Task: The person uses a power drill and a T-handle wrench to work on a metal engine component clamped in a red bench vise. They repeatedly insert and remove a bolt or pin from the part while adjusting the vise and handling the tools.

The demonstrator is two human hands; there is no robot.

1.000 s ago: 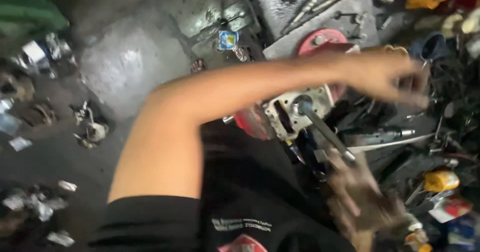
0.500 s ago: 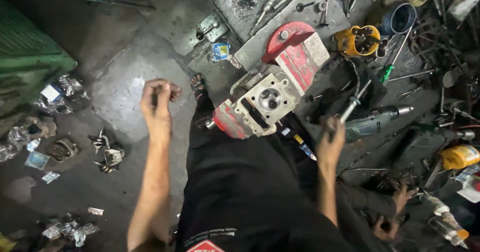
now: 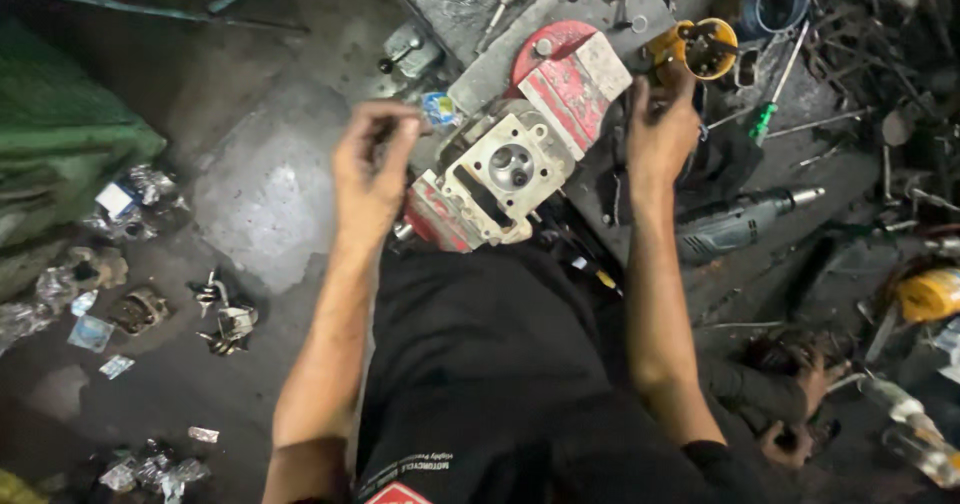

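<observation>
- While we look straight down from the head camera, we see a dark, oil-stained concrete floor (image 3: 250,194) with a paler worn patch, and scraps of foil and small metal parts scattered along its left side.
- We find a green tarpaulin (image 3: 60,144) bunched up at the left edge, and a grey metal plate (image 3: 480,4) at the top carrying bolts and rods.
- We see the right side crowded with tools: an electric drill (image 3: 740,224) lying on its side, a green-handled screwdriver (image 3: 765,119), a blue cup (image 3: 775,4) and a yellow cup (image 3: 705,49).
- We see our own black shirt filling the lower middle of the view.
- We find a pale metal cylinder head (image 3: 500,174) clamped in a red vise (image 3: 565,74), its round bore facing up, lying between our two hands.
- We hold the left hand (image 3: 370,174) just left of the cylinder head, not touching it; its fingertips (image 3: 385,119) are pinched together, and we cannot tell whether anything small sits between them.
- We hold the right hand (image 3: 660,134) to the right of the vise, close under the yellow cup, its fingers curled loosely and a little apart, gripping nothing that we can make out.
</observation>
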